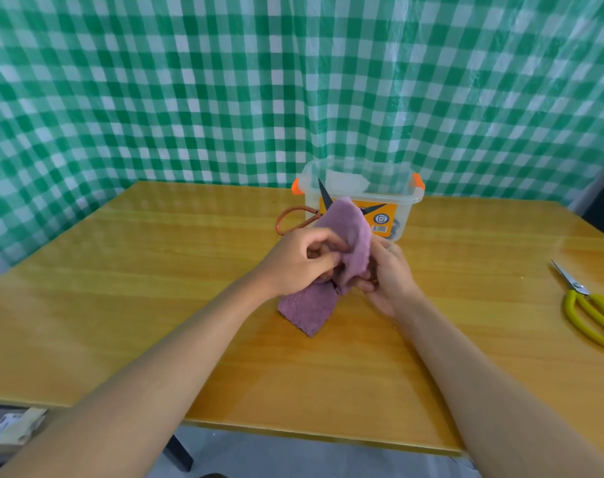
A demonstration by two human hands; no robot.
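Observation:
A purple cloth (pixel 341 250) is held up over the middle of the wooden table (pixel 155 305), its lower end (pixel 309 310) touching the tabletop. My left hand (pixel 298 262) pinches the cloth from the left with curled fingers. My right hand (pixel 388 270) grips it from the right, fingers curled under the fabric. Scissors with black blades and an orange-brown handle loop (pixel 288 219) poke out from behind the cloth; the blades spread open above it. Which hand holds the scissors is hidden by the cloth.
A clear plastic box (pixel 404 201) with orange latches and an orange label stands just behind my hands. Yellow-handled scissors (pixel 593 312) lie at the table's right edge. A green checked sheet (pixel 224 98) hangs behind the table.

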